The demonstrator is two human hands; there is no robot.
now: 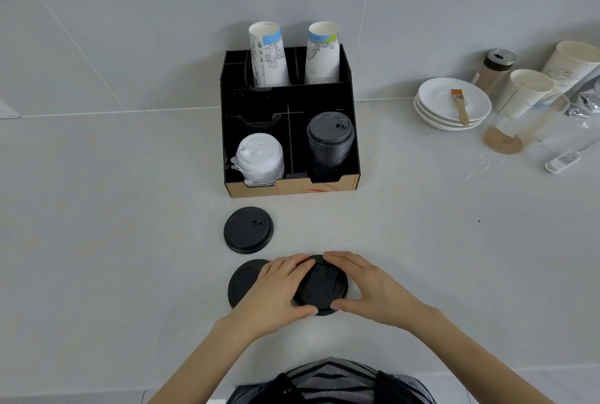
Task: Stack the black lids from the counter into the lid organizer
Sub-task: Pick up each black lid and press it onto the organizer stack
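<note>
Both hands grip one black lid (pixel 321 286) near the front of the counter: my left hand (pixel 279 290) on its left rim, my right hand (pixel 367 286) on its right rim. A second black lid (pixel 243 280) lies partly under my left hand. A third black lid (pixel 248 230) lies free further back. The black lid organizer (pixel 352 176) stands against the wall. Its front right compartment holds a stack of black lids (pixel 330 140); its front left compartment holds white lids (pixel 259 158).
Two stacks of printed paper cups (pixel 269 56) stand in the organizer's back slots. At the right are stacked white saucers (pixel 431 111) with a brush (pixel 461 105), paper cups (pixel 526 88), a shaker jar (pixel 493 69), a clear glass (pixel 519 124) and a small white device (pixel 561 161).
</note>
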